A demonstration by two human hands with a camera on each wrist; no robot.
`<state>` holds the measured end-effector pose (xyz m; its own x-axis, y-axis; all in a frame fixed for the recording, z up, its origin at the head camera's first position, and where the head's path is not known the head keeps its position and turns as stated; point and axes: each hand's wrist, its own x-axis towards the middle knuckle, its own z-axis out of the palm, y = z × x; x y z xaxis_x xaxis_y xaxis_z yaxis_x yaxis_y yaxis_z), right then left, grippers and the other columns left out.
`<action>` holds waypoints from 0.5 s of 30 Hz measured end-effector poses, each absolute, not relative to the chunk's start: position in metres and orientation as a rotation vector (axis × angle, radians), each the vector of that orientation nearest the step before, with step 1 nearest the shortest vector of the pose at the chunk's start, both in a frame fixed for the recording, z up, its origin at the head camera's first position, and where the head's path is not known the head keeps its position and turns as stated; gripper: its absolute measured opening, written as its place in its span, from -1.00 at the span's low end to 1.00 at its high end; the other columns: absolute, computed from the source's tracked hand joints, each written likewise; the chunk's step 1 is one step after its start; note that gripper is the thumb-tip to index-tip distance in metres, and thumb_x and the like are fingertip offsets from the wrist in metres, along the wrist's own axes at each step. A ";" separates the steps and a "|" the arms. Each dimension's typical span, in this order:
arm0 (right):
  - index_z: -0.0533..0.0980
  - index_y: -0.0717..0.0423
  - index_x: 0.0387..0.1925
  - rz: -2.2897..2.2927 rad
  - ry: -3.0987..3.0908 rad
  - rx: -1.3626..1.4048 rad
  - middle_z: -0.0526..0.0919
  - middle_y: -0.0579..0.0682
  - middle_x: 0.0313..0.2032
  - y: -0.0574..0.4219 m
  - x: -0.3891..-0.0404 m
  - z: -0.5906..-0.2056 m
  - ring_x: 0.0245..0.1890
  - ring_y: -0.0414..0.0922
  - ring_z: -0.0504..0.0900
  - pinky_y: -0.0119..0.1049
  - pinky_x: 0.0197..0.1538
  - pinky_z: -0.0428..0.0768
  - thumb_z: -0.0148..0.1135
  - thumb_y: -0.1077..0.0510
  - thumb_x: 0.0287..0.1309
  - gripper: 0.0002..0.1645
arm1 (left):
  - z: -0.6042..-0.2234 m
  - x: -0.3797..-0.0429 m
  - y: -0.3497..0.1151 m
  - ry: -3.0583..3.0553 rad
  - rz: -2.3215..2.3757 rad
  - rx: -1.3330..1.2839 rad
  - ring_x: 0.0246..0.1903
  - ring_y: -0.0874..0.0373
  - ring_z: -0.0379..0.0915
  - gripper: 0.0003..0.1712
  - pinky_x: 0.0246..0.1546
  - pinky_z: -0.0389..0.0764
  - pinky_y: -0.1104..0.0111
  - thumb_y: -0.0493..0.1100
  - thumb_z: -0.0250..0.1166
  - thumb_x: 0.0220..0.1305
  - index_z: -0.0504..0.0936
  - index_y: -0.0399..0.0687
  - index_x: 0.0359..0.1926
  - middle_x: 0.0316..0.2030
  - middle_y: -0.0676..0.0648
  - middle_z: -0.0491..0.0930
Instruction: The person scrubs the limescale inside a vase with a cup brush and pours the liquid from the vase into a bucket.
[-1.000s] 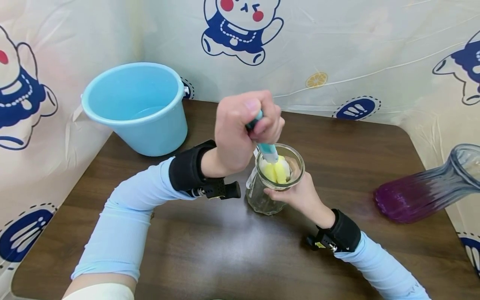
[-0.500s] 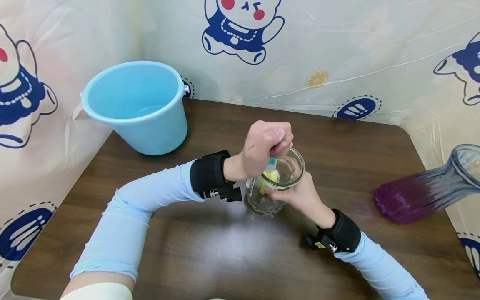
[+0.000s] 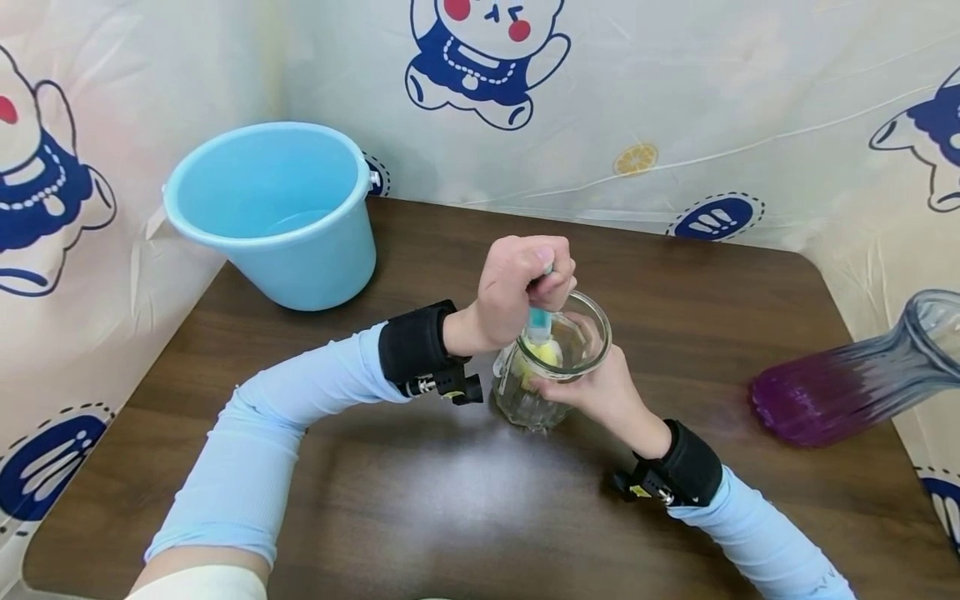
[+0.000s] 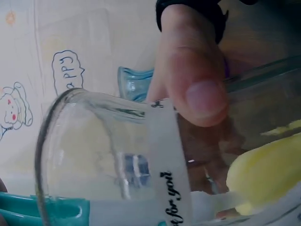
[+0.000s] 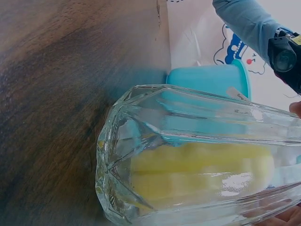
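Note:
A clear glass jar [image 3: 517, 402] stands on the table, held around its side by my right hand [image 3: 603, 392]. In the left wrist view, the thumb of that right hand [image 4: 195, 89] lies along the glass beside a white label strip [image 4: 164, 155]. My left hand [image 3: 519, 287] is curled in a fist around the teal handle [image 3: 539, 323] of a sponge bottle brush. The brush's yellow and white sponge head [image 5: 202, 169] sits inside the jar [image 5: 141, 106], close to its bottom in the right wrist view.
A light blue bucket [image 3: 277, 275] stands at the back left of the brown wooden table [image 3: 420, 500]. At the right, a fluted glass vase [image 3: 832, 375] with a purple lower part lies on its side. Patterned plastic sheeting [image 3: 675, 92] rises behind the table.
The left hand has moved down from above the jar, taking the brush's sponge head from the mouth into the jar. Since half a second ago it has risen slightly. The right hand stays put.

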<state>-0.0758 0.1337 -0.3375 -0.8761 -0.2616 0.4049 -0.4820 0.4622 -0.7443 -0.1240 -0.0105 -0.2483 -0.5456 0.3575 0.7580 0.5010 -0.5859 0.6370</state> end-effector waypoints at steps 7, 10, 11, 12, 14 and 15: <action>0.32 0.27 0.05 1.287 -2.497 0.645 0.58 0.08 -0.14 0.138 -0.082 -0.353 -0.24 -0.14 0.54 -0.28 -0.21 0.49 0.54 0.11 -0.45 -0.08 | -0.230 -0.123 -0.018 -1.245 -2.376 -1.413 -0.89 0.21 -0.13 -0.68 -0.85 -0.02 0.41 -0.25 -0.36 0.07 0.01 -0.22 -0.77 -0.85 -0.03 -0.06; 0.32 0.27 0.05 1.259 -2.509 0.647 0.57 0.08 -0.13 0.138 -0.081 -0.352 -0.21 -0.13 0.54 -0.25 -0.18 0.50 0.54 0.09 -0.44 -0.08 | -0.218 -0.121 -0.021 -1.219 -2.381 -1.406 -0.90 0.22 -0.13 -0.70 -0.87 -0.02 0.41 -0.26 -0.40 0.05 0.00 -0.21 -0.77 -0.86 -0.03 -0.05; 0.32 0.28 0.05 1.259 -2.508 0.648 0.57 0.09 -0.12 0.138 -0.081 -0.352 -0.20 -0.13 0.54 -0.23 -0.17 0.50 0.54 0.09 -0.43 -0.08 | -0.215 -0.121 -0.021 -1.212 -2.387 -1.406 -0.90 0.23 -0.13 -0.70 -0.88 -0.02 0.41 -0.26 -0.40 0.04 0.00 -0.21 -0.77 -0.86 -0.03 -0.05; 0.32 0.28 0.05 1.260 -2.508 0.647 0.56 0.09 -0.13 0.138 -0.081 -0.353 -0.20 -0.13 0.54 -0.22 -0.16 0.50 0.54 0.10 -0.44 -0.08 | -0.212 -0.120 -0.022 -1.206 -2.393 -1.404 -0.91 0.23 -0.13 -0.70 -0.88 -0.03 0.41 -0.26 -0.41 0.04 0.00 -0.21 -0.77 -0.86 -0.03 -0.05; 0.31 0.30 0.05 1.240 -2.506 0.649 0.57 0.10 -0.14 0.138 -0.081 -0.353 -0.21 -0.12 0.55 -0.21 -0.18 0.51 0.54 0.09 -0.45 -0.07 | -0.206 -0.119 -0.024 -1.193 -2.404 -1.403 -0.91 0.23 -0.13 -0.70 -0.89 -0.03 0.40 -0.25 -0.42 0.04 0.00 -0.20 -0.77 -0.86 -0.02 -0.04; 0.32 0.30 0.05 1.236 -2.504 0.646 0.57 0.10 -0.15 0.138 -0.081 -0.353 -0.22 -0.11 0.54 -0.21 -0.18 0.51 0.54 0.09 -0.46 -0.07 | -0.203 -0.119 -0.024 -1.185 -2.411 -1.403 -0.91 0.23 -0.13 -0.70 -0.89 -0.03 0.40 -0.25 -0.42 0.04 0.00 -0.20 -0.77 -0.86 -0.02 -0.04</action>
